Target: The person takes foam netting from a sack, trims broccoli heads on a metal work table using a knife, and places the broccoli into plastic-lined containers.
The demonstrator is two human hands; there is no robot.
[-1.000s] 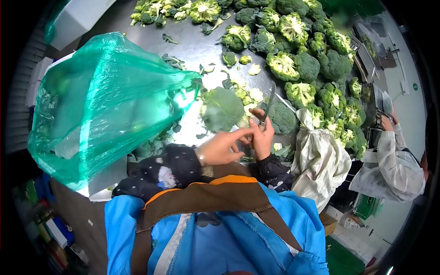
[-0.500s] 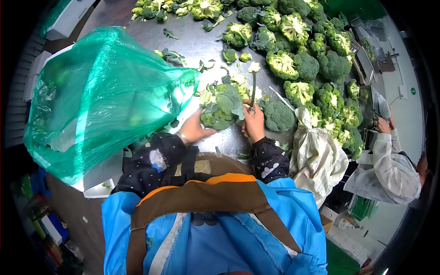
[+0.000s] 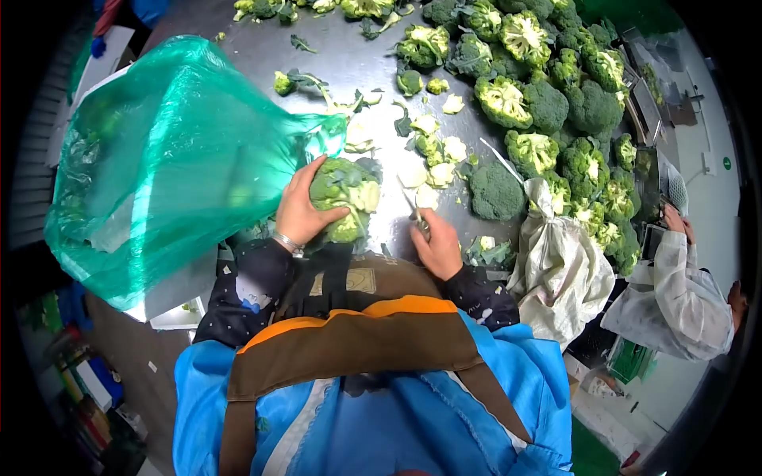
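My left hand (image 3: 303,208) is wrapped around a broccoli head (image 3: 343,186), its pale cut stem side turned to the right. My right hand (image 3: 439,247) grips a small knife (image 3: 414,208) by the handle, with the blade angled up and to the left, apart from the broccoli. Pale cut stem pieces (image 3: 412,173) and small florets lie on the metal table (image 3: 262,59) beyond the knife. Just left of my left hand, the gathered mouth of a green plastic bag (image 3: 182,174) reaches the table; green shapes show dimly inside.
A large pile of broccoli (image 3: 548,103) covers the right of the table, and one whole broccoli head (image 3: 496,192) lies apart. A tied whitish sack (image 3: 556,266) hangs at the right edge. Another person (image 3: 675,301) works at far right; a second person's arm (image 3: 103,24) shows top left.
My left hand has moved left with the broccoli and turned it so the stem side shows. The knife has dropped lower and moved away from the broccoli. A person's arm has appeared top left.
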